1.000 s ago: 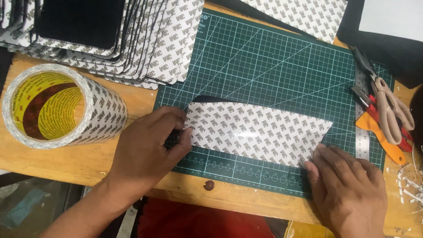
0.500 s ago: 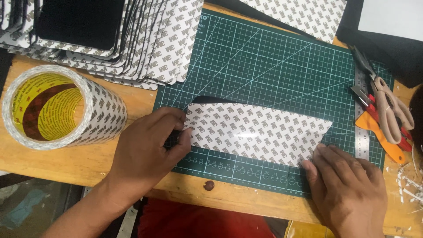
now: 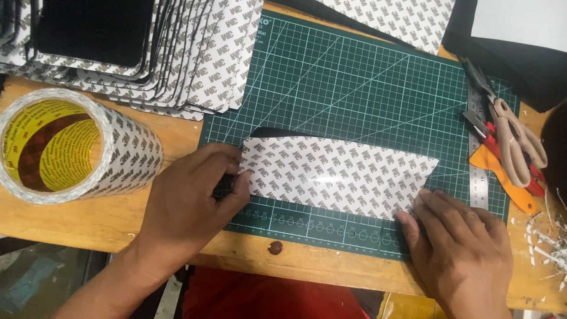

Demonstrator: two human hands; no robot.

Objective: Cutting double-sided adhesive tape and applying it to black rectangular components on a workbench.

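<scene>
A long strip of white patterned backing tape (image 3: 336, 174) lies flat on the green cutting mat (image 3: 354, 88), with a thin black piece showing under its upper left edge. My left hand (image 3: 189, 201) grips the strip's left end, fingers curled over it. At the strip's lower right corner my right hand (image 3: 458, 248) presses down with its fingertips on the edge.
A big roll of the same patterned tape (image 3: 71, 147) lies on the wooden table at left. A fanned stack of taped black pieces (image 3: 153, 53) fills the upper left. Scissors (image 3: 514, 136), a steel ruler (image 3: 478, 171) and an orange cutter (image 3: 502, 171) sit at right. White scraps (image 3: 546, 236) lie at far right.
</scene>
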